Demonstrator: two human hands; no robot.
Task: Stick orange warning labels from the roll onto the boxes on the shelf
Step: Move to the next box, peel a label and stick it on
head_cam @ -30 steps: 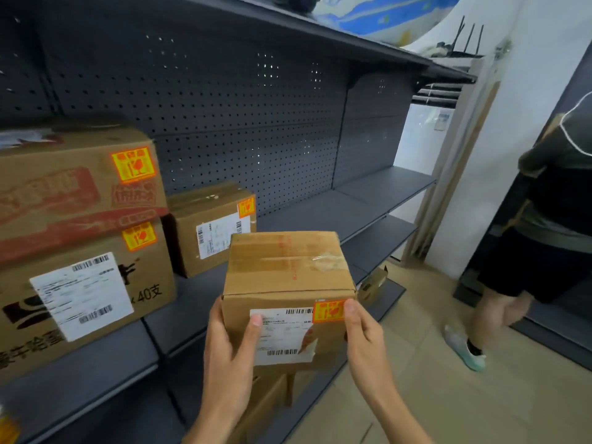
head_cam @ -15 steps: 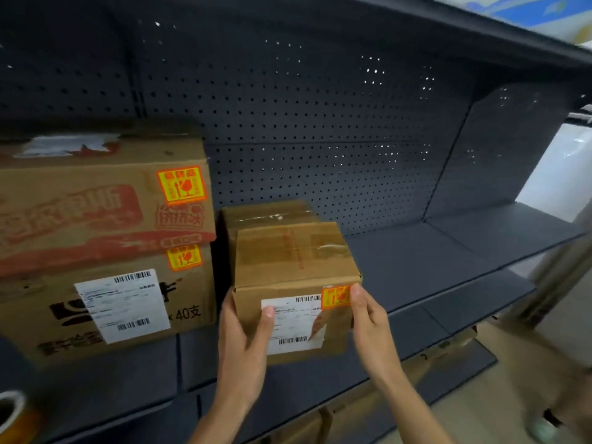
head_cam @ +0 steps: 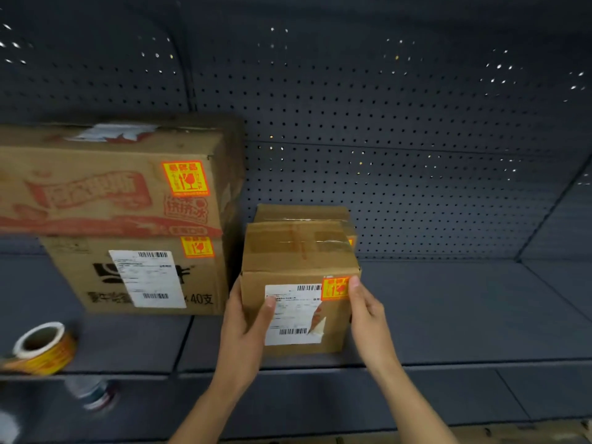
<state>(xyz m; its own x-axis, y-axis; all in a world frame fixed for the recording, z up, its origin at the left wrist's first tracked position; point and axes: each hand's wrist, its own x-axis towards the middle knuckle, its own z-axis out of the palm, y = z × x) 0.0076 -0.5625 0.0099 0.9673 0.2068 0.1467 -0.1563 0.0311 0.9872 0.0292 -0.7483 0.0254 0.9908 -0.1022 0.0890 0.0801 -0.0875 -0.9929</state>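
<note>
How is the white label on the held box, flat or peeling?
Peeling: the white label on the box has its lower right corner curled up; the rest lies flat.

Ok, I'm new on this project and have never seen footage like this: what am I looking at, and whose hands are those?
There is no machine. A person wears a camera on the head, looking forward and down at their own hands. The left hand and right hand grip a small cardboard box by its sides; it seems to rest on the grey shelf. An orange label sits at its front top right corner. Left of it stand two stacked boxes, both labelled. The label roll lies at far left.
</note>
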